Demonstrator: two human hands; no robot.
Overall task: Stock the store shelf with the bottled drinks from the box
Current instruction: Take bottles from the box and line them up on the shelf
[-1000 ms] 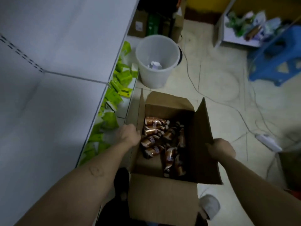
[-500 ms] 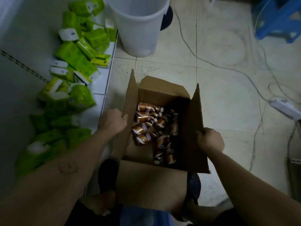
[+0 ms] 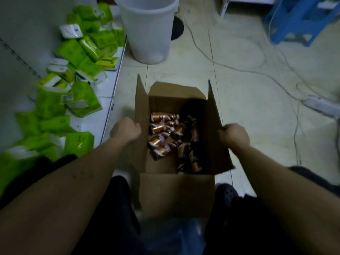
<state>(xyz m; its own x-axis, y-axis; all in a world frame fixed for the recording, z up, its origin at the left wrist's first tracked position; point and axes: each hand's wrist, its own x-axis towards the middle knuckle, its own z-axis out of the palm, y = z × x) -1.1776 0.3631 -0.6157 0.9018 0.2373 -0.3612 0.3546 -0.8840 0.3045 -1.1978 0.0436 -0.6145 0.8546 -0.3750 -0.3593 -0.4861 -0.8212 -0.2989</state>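
Currently the cardboard box (image 3: 176,194) sits open on the tiled floor (image 3: 248,100) beside the low shelf (image 3: 108,85) of green tissue packs (image 3: 82,96), with the brown bottled drinks (image 3: 161,140) lying loose in a heap at its bottom, none yet shelved. Left hand (image 3: 126,130) is closed on the left flap, right hand (image 3: 234,135) closed on the right flap. Judgement: keep the box level and settle it close to the shelf edge before letting go, since the flaps could buckle and the loose bottles would roll if it tips.
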